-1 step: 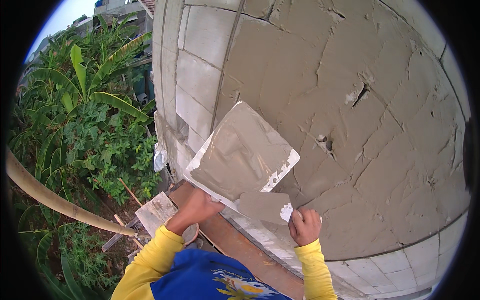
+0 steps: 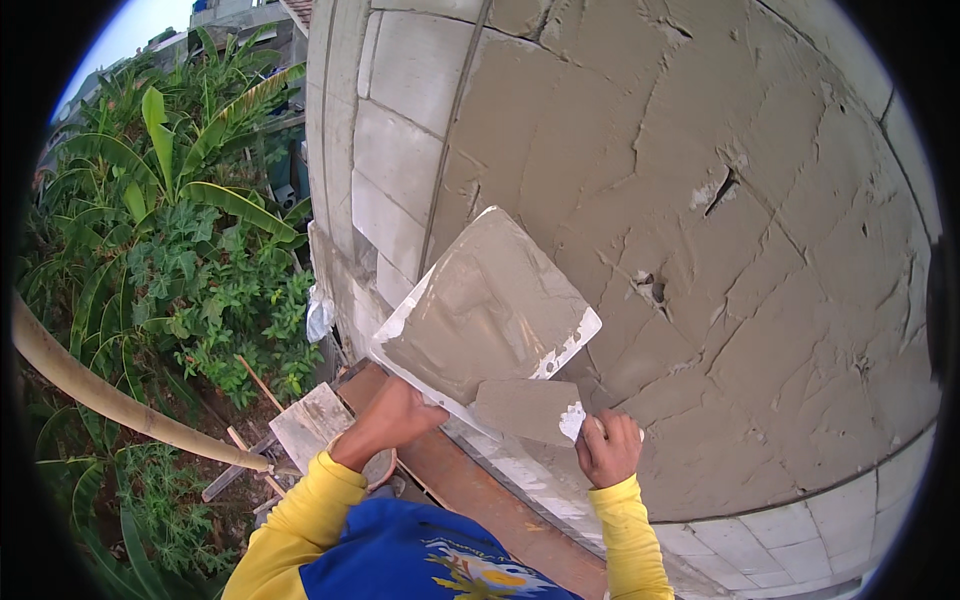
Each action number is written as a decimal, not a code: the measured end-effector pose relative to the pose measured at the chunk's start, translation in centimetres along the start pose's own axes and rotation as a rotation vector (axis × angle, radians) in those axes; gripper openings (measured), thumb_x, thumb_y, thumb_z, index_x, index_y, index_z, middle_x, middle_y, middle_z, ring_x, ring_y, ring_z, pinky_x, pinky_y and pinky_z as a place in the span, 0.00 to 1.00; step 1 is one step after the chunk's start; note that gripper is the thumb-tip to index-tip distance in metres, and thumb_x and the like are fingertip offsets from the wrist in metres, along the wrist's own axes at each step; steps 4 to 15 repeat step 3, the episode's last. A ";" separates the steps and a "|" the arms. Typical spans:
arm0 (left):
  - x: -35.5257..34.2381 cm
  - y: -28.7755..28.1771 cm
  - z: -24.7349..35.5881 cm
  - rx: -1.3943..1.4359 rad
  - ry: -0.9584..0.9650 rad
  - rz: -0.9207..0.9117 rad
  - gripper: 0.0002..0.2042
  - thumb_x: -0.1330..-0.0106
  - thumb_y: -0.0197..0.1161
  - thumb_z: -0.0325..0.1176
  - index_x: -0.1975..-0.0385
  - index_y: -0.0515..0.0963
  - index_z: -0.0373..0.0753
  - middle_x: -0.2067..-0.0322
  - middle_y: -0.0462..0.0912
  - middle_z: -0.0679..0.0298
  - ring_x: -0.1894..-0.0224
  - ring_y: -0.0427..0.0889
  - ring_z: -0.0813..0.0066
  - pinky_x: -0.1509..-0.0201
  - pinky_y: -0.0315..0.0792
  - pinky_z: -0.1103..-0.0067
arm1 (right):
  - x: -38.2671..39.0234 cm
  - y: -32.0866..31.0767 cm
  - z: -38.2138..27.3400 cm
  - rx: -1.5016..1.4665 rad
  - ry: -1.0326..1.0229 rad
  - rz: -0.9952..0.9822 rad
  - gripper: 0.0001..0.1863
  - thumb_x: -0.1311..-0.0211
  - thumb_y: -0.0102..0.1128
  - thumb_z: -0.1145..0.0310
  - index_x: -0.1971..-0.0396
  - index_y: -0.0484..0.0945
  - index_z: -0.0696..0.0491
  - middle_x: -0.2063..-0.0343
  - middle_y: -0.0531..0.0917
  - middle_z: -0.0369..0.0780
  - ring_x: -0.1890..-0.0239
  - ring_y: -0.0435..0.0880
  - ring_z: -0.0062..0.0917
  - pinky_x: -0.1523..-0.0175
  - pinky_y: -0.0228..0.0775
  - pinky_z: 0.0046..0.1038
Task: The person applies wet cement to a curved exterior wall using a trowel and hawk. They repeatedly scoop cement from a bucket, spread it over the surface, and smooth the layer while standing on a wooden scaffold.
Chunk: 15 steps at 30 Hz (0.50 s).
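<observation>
My left hand (image 2: 398, 412) is closed at the lower left edge of a white square plasterer's hawk (image 2: 390, 330); its grip beneath the board is hidden. Grey wet mortar (image 2: 480, 300) covers most of the board in a smeared layer. My right hand (image 2: 610, 447) is wrapped round the handle of a trowel (image 2: 525, 408). Its flat blade, coated in mortar with a pale patch near the handle, overlaps the hawk's lower corner. Beyond both tools rises a block wall freshly coated with grey mortar (image 2: 600, 180), with ridges and a few gouges.
Bare pale blocks (image 2: 395, 140) border the coated wall area on the left. Below me run a reddish-brown plank (image 2: 480, 500) and a partly hidden bucket (image 2: 382, 467). A bamboo pole (image 2: 130, 405) crosses the lower left, over green plants (image 2: 170, 240) far down.
The hawk has shifted very slightly to the right. The trowel blade has edged slightly left and up, over the hawk's lower corner. Both hands keep their grip.
</observation>
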<state>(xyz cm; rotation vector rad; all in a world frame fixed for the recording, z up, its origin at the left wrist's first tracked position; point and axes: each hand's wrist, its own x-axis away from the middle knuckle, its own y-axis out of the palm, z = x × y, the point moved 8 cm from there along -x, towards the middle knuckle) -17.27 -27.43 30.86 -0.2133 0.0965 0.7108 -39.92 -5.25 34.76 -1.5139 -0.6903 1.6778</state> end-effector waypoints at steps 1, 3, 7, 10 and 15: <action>-0.2 0.0 0.6 -0.103 0.008 -0.028 0.38 0.42 0.74 0.26 0.29 0.68 0.29 0.32 0.76 0.50 0.29 0.74 0.64 0.24 0.66 0.69 | -0.7 0.5 0.4 0.010 0.000 0.046 0.21 0.52 0.77 0.68 0.55 0.84 0.49 0.58 0.83 0.42 0.57 0.82 0.39 0.54 0.72 0.41; 1.1 -0.4 1.7 -0.134 0.147 0.082 0.27 0.39 0.67 0.27 0.37 0.78 0.35 0.34 0.79 0.49 0.30 0.75 0.52 0.24 0.64 0.68 | -2.3 0.7 0.5 0.026 -0.007 0.133 0.22 0.53 0.78 0.67 0.54 0.84 0.48 0.57 0.82 0.44 0.57 0.82 0.39 0.54 0.72 0.42; 1.1 -0.4 1.7 -0.134 0.147 0.082 0.27 0.39 0.67 0.27 0.37 0.78 0.35 0.34 0.79 0.49 0.30 0.75 0.52 0.24 0.64 0.68 | -2.3 0.7 0.5 0.026 -0.007 0.133 0.22 0.53 0.78 0.67 0.54 0.84 0.48 0.57 0.82 0.44 0.57 0.82 0.39 0.54 0.72 0.42; 1.1 -0.4 1.7 -0.134 0.147 0.082 0.27 0.39 0.67 0.27 0.37 0.78 0.35 0.34 0.79 0.49 0.30 0.75 0.52 0.24 0.64 0.68 | -2.3 0.7 0.5 0.026 -0.007 0.133 0.22 0.53 0.78 0.67 0.54 0.84 0.48 0.57 0.82 0.44 0.57 0.82 0.39 0.54 0.72 0.42; 1.1 -0.4 1.7 -0.134 0.147 0.082 0.27 0.39 0.67 0.27 0.37 0.78 0.35 0.34 0.79 0.49 0.30 0.75 0.52 0.24 0.64 0.68 | -2.3 0.7 0.5 0.026 -0.007 0.133 0.22 0.53 0.78 0.67 0.54 0.84 0.48 0.57 0.82 0.44 0.57 0.82 0.39 0.54 0.72 0.42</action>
